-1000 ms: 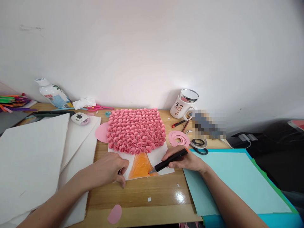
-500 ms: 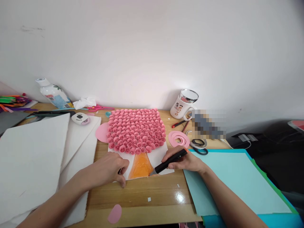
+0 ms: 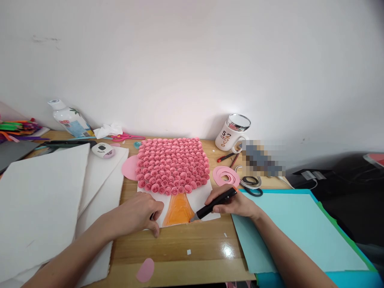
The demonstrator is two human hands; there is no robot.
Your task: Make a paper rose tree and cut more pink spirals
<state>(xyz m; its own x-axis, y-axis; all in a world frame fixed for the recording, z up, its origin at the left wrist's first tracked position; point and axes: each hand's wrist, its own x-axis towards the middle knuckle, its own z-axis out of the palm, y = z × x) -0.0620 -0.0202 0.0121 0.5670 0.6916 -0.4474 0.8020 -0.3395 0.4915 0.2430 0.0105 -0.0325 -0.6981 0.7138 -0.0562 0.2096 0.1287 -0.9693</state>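
Observation:
A white card (image 3: pixel 201 200) lies on the wooden table (image 3: pixel 192 244), covered at the top with several pink rolled paper roses (image 3: pixel 172 165) above an orange tree trunk (image 3: pixel 178 210). My right hand (image 3: pixel 237 203) grips a black marker (image 3: pixel 213 205) with its tip at the trunk's lower right edge. My left hand (image 3: pixel 136 214) presses on the card's lower left corner, fingers curled with a small dark thing under them that I cannot make out.
White sheets (image 3: pixel 45 200) lie at left, teal and blue paper (image 3: pixel 300 232) at right. A mug (image 3: pixel 232 134), scissors (image 3: pixel 252 185), a pink paper spiral (image 3: pixel 225 176), red pens (image 3: pixel 226 156), a bottle (image 3: pixel 70 119), pink scissors (image 3: pixel 127 137) and a pink oval scrap (image 3: pixel 145 270) are around.
The marker tip has shifted slightly along the trunk's lower right edge. My left hand has stayed put.

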